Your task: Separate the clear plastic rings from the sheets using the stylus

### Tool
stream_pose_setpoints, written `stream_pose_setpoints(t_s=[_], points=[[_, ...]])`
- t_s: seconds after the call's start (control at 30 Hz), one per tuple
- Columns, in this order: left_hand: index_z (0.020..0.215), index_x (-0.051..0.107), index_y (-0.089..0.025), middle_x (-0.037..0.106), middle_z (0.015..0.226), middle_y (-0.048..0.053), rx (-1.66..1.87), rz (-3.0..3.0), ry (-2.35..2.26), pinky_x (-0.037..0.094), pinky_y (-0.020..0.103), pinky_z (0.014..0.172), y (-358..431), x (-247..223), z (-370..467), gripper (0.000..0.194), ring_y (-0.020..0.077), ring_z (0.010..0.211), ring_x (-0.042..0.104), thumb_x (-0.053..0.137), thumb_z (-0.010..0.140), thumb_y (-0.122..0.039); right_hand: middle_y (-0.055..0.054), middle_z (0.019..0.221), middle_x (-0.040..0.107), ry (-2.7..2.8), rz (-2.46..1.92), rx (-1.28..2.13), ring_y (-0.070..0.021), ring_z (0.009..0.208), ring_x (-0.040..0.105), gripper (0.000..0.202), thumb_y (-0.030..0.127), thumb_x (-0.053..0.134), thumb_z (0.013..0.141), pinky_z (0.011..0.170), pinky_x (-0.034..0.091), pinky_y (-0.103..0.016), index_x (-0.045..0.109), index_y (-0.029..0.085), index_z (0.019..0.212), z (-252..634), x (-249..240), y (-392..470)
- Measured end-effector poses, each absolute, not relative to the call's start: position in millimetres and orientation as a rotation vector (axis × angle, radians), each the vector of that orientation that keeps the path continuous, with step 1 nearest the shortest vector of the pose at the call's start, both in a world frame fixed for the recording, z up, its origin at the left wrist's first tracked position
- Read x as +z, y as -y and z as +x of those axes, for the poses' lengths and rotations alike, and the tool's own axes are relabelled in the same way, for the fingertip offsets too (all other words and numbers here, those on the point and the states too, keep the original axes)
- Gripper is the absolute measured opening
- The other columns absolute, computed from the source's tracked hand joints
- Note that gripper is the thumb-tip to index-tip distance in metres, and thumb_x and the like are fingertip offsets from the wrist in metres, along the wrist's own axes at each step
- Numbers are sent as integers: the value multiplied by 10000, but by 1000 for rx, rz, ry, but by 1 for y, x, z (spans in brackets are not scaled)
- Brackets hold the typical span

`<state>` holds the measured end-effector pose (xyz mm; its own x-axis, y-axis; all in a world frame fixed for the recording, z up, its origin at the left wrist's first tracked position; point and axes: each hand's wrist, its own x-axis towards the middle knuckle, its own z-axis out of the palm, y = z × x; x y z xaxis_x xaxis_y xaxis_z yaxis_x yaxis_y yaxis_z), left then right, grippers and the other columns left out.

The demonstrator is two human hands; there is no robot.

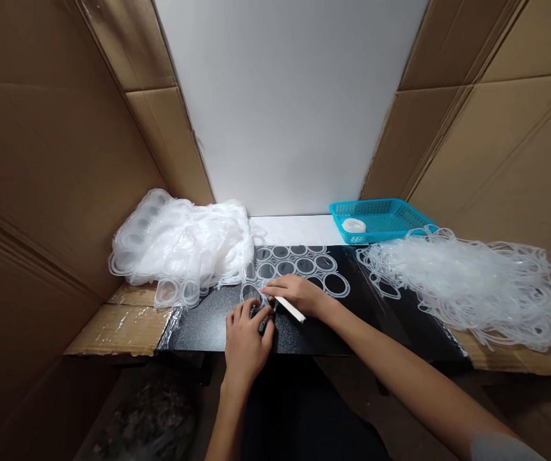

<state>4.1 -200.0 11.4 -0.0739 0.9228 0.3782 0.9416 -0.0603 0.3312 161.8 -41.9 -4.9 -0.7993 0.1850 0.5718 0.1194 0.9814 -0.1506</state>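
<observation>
A translucent plastic sheet of joined rings [285,269] lies flat on the black tabletop in front of me. My left hand [247,333] rests at its near left corner, fingers bent and spread, fingertips touching the rings. Just beside it, my right hand [299,294] is closed around a slim white stick-like tool [291,310], whose back end points toward me. The tool's working end is hidden by the fingers, close to my left fingertips. Some rings lie under my right hand.
A heap of ring sheets [183,246] lies on the left. On the right is a tangled pile of see-through ring scraps [471,282]. Behind it stands a blue plastic basket [400,211] holding a small stack of white rings [354,225]. Cardboard walls [54,160] flank the table.
</observation>
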Motion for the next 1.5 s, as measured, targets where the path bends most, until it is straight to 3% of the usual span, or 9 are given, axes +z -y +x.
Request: stream_pose_setpoints(t_s=[0.2,0.4,0.63,0.77,1.03,1.37,1.5], points=[[1126,756,-289,677,1216,69,-846,-2181,2196,508,446,919,204,14,6,227,271,1091,615,597,984,-210,-143,1174,788,2504,-399,194,-248,1069,747,251,208,586,1057,966,581,-388,739,182,1254,148,10,9],[1090,751,-294,663,1168,69,-896,-2178,2230,517,459,909,205,14,8,197,274,1065,615,596,978,-245,-145,1273,766,2491,-624,349,-278,1176,725,298,151,570,1032,1052,553,-424,747,167,1270,131,18,-27],[1164,731,-266,645,1262,94,-1201,-2143,2138,514,446,1048,189,17,-11,230,258,1205,622,548,1025,-276,-121,1246,785,2284,-548,546,-262,1181,736,333,310,497,1095,1057,559,-409,778,185,1224,100,18,-25],[1304,679,-233,629,1387,124,-1027,-2156,2123,477,513,1119,170,15,-27,317,303,1316,588,559,1015,-280,-98,1256,784,2321,-479,673,-243,1175,734,316,315,513,1086,1052,546,-386,766,196,1234,95,12,-9],[1286,678,-206,632,1375,136,-1000,-2142,2186,501,503,1118,168,2,-32,313,297,1285,610,550,1019,-311,-68,1112,795,2170,-543,959,-225,1078,726,273,353,590,1046,1005,544,-338,813,203,996,98,13,4],[1279,687,-233,647,1387,119,-944,-2125,2239,497,518,1116,167,7,-32,317,309,1308,609,588,995,-332,-43,1157,816,2207,-639,1031,-240,1156,735,170,289,683,985,1087,512,-356,841,248,1034,95,7,10],[1306,667,-223,629,1431,128,-916,-2146,2247,468,528,1135,167,7,-32,333,313,1351,577,562,1010,-335,-47,1112,823,2234,-587,1004,-229,1112,744,175,278,670,996,1021,538,-336,836,241,1042,95,7,9]])
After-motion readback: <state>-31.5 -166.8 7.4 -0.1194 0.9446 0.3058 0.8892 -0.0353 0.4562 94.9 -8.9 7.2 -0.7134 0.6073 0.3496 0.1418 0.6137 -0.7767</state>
